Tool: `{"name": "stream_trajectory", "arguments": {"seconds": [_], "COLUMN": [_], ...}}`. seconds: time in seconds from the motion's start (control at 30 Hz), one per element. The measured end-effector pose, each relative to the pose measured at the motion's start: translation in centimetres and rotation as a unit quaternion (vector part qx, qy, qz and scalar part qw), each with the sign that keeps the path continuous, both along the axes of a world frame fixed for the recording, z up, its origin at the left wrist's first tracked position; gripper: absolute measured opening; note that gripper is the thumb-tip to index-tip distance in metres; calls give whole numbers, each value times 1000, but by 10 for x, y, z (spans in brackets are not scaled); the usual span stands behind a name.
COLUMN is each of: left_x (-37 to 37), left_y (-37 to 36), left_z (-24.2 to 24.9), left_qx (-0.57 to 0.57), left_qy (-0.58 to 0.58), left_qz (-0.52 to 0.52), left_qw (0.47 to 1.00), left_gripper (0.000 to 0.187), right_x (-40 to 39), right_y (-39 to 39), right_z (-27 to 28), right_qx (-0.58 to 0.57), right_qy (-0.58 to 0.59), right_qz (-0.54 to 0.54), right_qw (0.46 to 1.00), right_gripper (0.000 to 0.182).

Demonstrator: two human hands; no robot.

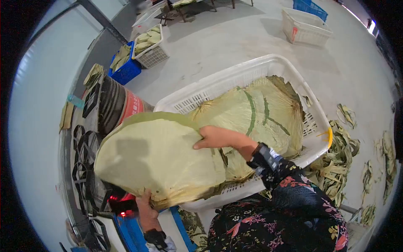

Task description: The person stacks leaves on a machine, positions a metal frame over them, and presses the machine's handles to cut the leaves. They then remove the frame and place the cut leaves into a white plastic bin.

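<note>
A stack of large, pale green dried leaves [155, 155], which look like lotus leaves, is held flat and slightly tilted in front of me. My left hand [147, 212] grips its near lower edge, thumb on top and the other fingers hidden beneath. Over the right edge my right hand [218, 137] is closed, its thumb on the upper face and its fingers out of sight behind. The stack overlaps the left part of a white plastic basket [323, 130]. More folded leaves [268, 113] with dark green stripes lie inside that basket.
Below the stack, red lights glow on a dark device [124, 206] beside a blue-and-white surface [130, 231]. A dark sack with a red band [133, 105] stands at left. Leaf-filled blue [128, 72] and white baskets [153, 54] stand beyond. Leaf scraps [336, 168] litter the floor at right.
</note>
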State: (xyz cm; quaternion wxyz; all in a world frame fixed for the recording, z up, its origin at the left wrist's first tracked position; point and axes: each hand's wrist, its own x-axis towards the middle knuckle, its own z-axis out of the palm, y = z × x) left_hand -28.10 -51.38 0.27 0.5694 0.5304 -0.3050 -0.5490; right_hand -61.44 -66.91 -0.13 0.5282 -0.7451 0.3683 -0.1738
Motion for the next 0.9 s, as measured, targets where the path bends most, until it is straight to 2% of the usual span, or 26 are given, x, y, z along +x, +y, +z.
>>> {"name": "stream_trajectory", "arguments": {"seconds": [0.07, 0.1, 0.13, 0.17, 0.23, 0.3, 0.33, 0.37, 0.4, 0.47, 0.53, 0.57, 0.6, 0.63, 0.7, 0.77, 0.8, 0.83, 0.87, 0.9], "left_x": [-11, -19, -28, -36, -27, 1, 10, 18, 25, -2, 11, 6, 0, -4, -9, -2, 2, 7, 14, 24], "left_y": [16, 26, 37, 47, 63, 85, 97, 110, 120, 120, 142, 145, 150, 156, 187, 208, 216, 228, 235, 243], "left_z": [8, 16, 29, 42, 52, 52, 49, 54, 61, 85, 61, 64, 68, 72, 74, 72, 65, 57, 48, 40], "left_qx": [-32, -31, -55, -80, -111, -156, -161, -195, -230, -300, -237, -240, -302, -355, -385, -413, -397, -379, -383, -329], "left_qy": [-32, -35, -72, -109, -155, -142, -150, -155, -163, -175, -487, -492, -271, -34, -4, 26, 72, 120, 122, 11], "left_qz": [102, 112, 146, 186, 262, 338, 373, 370, 367, 422, 456, 477, 488, 459, 456, 445, 463, 480, 487, 502], "left_qw": [994, 993, 985, 973, 946, 917, 901, 895, 886, 837, 707, 688, 773, 814, 803, 795, 789, 782, 776, 800], "left_gripper": [54, 54, 54, 55, 55, 55, 55, 47, 39, 37, 43, 43, 45, 47, 47, 46, 44, 41, 41, 40], "right_x": [39, 57, 75, 92, 111, 134, 142, 150, 162, 198, 232, 236, 248, 241, 237, 251, 254, 257, 263, 273], "right_y": [10, 18, 28, 42, 84, 133, 157, 176, 183, 190, 178, 179, 177, 183, 199, 217, 227, 240, 250, 263], "right_z": [3, 4, 5, 6, 17, 6, 2, 5, -1, -23, -12, 13, 8, 20, 28, 18, 25, 34, 42, 50], "right_qx": [-80, -79, -259, -429, -388, -254, -51, 153, 149, 355, 461, 445, 490, 495, 499, 470, 473, 427, 375, 375], "right_qy": [-1, -4, -26, -54, -158, -259, -284, -280, -279, -398, -482, -528, -504, -504, -498, -506, -499, -488, -477, -472], "right_qz": [-131, -121, -216, -298, -164, 65, 169, 272, 315, 270, 272, 252, 259, 258, 270, 218, 226, 198, 172, 179], "right_qw": [988, 990, 941, 851, 893, 929, 942, 908, 895, 801, 694, 678, 663, 659, 656, 689, 690, 735, 776, 778], "right_gripper": [54, 54, 54, 56, 54, 59, 61, 63, 63, 74, 92, 96, 87, 82, 78, 57, 57, 58, 59, 59]}}
